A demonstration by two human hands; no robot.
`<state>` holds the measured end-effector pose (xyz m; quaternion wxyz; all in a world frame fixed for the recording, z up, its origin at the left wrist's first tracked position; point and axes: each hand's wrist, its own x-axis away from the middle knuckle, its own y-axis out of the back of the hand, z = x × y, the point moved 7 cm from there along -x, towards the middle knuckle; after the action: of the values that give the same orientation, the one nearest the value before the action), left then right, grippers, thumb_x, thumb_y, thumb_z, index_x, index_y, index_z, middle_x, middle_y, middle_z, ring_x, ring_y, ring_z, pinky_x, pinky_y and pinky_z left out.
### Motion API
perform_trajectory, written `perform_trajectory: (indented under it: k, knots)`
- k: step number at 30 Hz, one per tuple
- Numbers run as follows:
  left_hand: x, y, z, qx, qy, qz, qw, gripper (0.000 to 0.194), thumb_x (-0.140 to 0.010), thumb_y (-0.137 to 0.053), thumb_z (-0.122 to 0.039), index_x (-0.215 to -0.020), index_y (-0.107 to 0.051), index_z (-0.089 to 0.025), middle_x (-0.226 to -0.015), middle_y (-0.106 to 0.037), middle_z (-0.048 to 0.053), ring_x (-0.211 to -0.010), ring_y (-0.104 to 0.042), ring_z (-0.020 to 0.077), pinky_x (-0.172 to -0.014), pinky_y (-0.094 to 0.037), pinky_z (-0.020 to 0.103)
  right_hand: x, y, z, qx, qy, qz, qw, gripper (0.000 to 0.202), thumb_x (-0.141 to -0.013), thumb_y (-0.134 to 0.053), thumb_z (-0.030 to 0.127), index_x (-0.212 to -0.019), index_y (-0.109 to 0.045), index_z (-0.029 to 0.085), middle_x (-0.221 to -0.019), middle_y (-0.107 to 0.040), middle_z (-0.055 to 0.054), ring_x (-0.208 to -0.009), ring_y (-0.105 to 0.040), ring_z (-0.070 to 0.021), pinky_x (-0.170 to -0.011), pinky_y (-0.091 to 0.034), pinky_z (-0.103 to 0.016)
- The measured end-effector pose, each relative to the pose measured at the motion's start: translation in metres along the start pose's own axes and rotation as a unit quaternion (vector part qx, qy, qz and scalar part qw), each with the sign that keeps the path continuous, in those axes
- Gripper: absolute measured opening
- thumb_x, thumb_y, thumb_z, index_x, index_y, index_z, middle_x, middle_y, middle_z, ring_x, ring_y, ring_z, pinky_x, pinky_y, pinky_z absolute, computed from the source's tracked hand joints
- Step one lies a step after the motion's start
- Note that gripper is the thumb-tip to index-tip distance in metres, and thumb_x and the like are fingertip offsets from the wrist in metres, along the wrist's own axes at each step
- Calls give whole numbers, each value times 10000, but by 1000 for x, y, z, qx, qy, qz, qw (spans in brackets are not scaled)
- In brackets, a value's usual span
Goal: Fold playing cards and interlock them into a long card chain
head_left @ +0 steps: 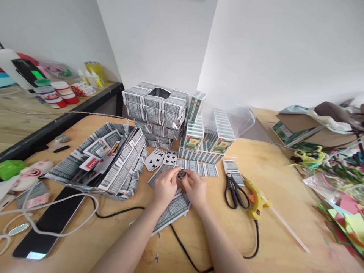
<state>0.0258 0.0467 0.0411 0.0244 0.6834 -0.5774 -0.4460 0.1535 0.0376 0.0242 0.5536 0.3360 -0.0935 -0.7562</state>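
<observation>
My left hand [165, 186] and my right hand [195, 188] meet at the middle of the table. Between their fingertips both pinch a small, dark-patterned playing card [181, 175], which looks folded or curled; the fingers hide most of it. Below my wrists lies a flat panel of joined cards [173, 211], backs up. Just beyond my fingers are face-up club cards [155, 159] and a row of face-down cards [209, 169]. To the left stands an open basket made of folded cards [125, 167], with loose cards inside.
Behind stands a box built from cards [159, 108], beside stacked card packs [218, 136]. Black scissors [234, 191] and a yellow glue gun [257, 201] with its cord lie right. A dark tablet-like slab [48, 223] and white cables are left. Colored scraps [347, 216] fill the right edge.
</observation>
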Motion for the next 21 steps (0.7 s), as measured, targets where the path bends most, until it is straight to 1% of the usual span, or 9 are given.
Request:
perform_trajectory:
  k: [3, 6, 9, 14, 19, 21]
  knots:
    - [0, 0, 3, 9, 20, 1, 1000, 240, -809, -435, -157, -967, -609, -208, -877, -681, 29, -794, -627, 138, -731, -501, 253, -1, 0, -3, -28, -16, 13, 999, 222, -765, -449, 208, -908, -619, 203, -795, -685, -24, -692, -640, -159, -634, -504, -264]
    - [-1, 0, 4, 12, 27, 5, 1000, 230, -807, -441, -162, -960, -607, -204, -893, -678, 31, -801, -626, 140, -734, -499, 258, -3, -1, -3, -76, -14, 27, 997, 219, -758, -466, 207, -930, -601, 196, -844, -678, -28, -752, -639, -160, -680, -506, -271]
    - [-1, -1, 4, 16, 29, 10, 999, 210, -801, -453, -183, -938, -611, -207, -888, -679, 31, -802, -628, 147, -732, -500, 264, -5, -1, -4, -98, -17, 22, 995, 182, -761, -485, 228, -898, -600, 192, -817, -674, -31, -743, -636, -160, -680, -507, -275]
    - [-2, -3, 3, 19, 37, 13, 999, 183, -784, -495, -218, -926, -608, -200, -876, -682, 36, -787, -633, 154, -719, -500, 265, -7, 0, -10, -77, -24, 7, 997, 175, -790, -443, 220, -827, -612, 193, -752, -675, -29, -682, -629, -162, -641, -498, -277]
    - [-2, -3, 2, 11, 43, 8, 999, 142, -766, -525, -244, -849, -630, -197, -790, -693, 30, -687, -643, 149, -646, -501, 244, -7, 2, -15, -62, -38, -6, 997, 175, -792, -436, 226, -806, -608, 203, -734, -670, -19, -663, -621, -163, -633, -484, -275]
    - [-1, -3, 0, 13, 41, 10, 999, 146, -762, -527, -242, -846, -636, -194, -776, -695, 30, -663, -644, 145, -629, -500, 236, -6, 2, -16, -60, -43, -8, 997, 170, -790, -439, 225, -803, -607, 201, -734, -669, -19, -665, -620, -162, -636, -480, -273]
